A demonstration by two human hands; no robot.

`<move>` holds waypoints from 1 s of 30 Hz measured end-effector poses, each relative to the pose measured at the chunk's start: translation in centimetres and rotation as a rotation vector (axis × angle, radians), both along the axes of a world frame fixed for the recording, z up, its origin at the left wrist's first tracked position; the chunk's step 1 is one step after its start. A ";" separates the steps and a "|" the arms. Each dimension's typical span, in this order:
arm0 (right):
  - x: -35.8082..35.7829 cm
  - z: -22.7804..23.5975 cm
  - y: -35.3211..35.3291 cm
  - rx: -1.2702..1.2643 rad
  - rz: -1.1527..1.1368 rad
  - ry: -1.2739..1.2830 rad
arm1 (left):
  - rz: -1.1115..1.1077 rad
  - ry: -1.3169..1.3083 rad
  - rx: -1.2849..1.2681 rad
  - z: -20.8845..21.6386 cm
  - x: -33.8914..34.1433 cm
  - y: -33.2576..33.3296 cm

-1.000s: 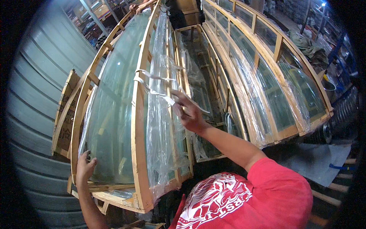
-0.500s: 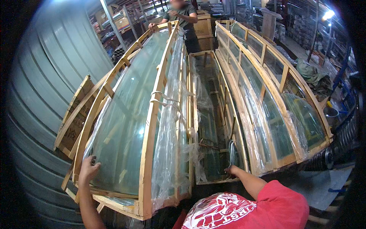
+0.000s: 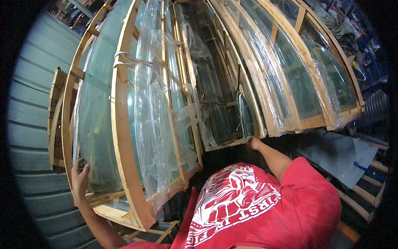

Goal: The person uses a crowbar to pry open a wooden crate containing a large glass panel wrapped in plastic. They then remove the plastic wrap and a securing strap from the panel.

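Observation:
On the left, a tall wooden crate frame holds greenish glass sheets, partly wrapped in clear plastic film. My left hand is curled at the left edge of the outermost sheet, near its lower end. In the middle lies a narrower open crate with dark glass and a loose light strap. My right hand grips the near end rail of that crate by its right corner; its fingertips are mostly hidden.
Another wooden crate of film-wrapped glass stands on the right. A ribbed metal wall rises at the left, with a cardboard-lined panel before it. At the lower right, a grey sheet lies over wooden slats.
My view has tilted downward and the crates sit higher in it. The person at the far end is out of view. Both hands keep their places on the glass and the crate.

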State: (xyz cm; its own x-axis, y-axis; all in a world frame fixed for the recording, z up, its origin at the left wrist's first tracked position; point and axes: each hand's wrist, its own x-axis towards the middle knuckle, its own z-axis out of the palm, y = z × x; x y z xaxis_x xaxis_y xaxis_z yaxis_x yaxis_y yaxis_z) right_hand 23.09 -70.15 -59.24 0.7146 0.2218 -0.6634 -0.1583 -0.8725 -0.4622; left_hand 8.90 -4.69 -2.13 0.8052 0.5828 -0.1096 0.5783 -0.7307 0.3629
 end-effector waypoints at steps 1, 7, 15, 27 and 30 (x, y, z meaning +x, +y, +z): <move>-0.6 0.4 -0.2 0.017 0.006 -0.019 | -0.022 -0.035 0.025 0.4 0.0 0.0; -1.6 1.4 0.5 0.032 -0.133 0.058 | 0.026 -0.444 0.249 2.3 -2.1 -0.7; 2.1 -9.1 1.4 0.007 0.590 -0.404 | -0.473 -0.999 -0.605 6.4 -8.3 -24.5; 17.4 1.3 13.1 0.421 0.060 -0.140 | -0.275 0.078 -0.534 -28.6 18.7 -40.6; 18.6 -1.0 15.6 0.476 -0.003 -0.078 | -0.281 0.049 -0.248 -40.9 26.5 -38.1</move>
